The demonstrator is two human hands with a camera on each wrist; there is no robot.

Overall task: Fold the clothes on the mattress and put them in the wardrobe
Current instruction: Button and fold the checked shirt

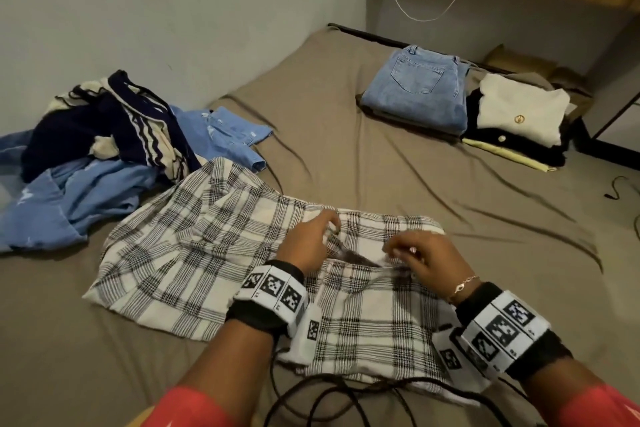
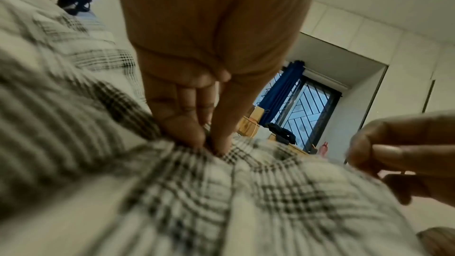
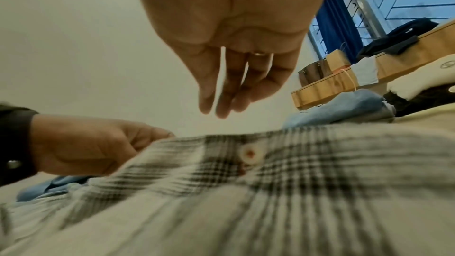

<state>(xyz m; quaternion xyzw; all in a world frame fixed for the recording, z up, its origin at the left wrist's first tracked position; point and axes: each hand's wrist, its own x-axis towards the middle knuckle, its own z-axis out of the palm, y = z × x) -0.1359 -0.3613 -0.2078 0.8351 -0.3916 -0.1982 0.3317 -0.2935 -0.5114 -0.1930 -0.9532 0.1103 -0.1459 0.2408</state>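
A black-and-white plaid shirt (image 1: 214, 246) lies spread on the brown mattress (image 1: 346, 163) in front of me. My left hand (image 1: 332, 222) pinches a fold of the plaid shirt (image 2: 172, 192) near its collar, thumb and fingers (image 2: 194, 137) pressed together on the cloth. My right hand (image 1: 394, 248) hovers just right of it over the button strip. In the right wrist view the right hand (image 3: 216, 108) has relaxed, nearly straight fingers above the shirt (image 3: 295, 192), holding nothing. A white button (image 3: 249, 154) shows below them.
A loose pile of navy, cream and blue clothes (image 1: 104, 142) lies at the left by the wall. Folded jeans (image 1: 415, 90) and a folded cream-and-black stack (image 1: 519, 121) sit at the far right. Dark cables (image 1: 346, 392) trail across the mattress's near edge.
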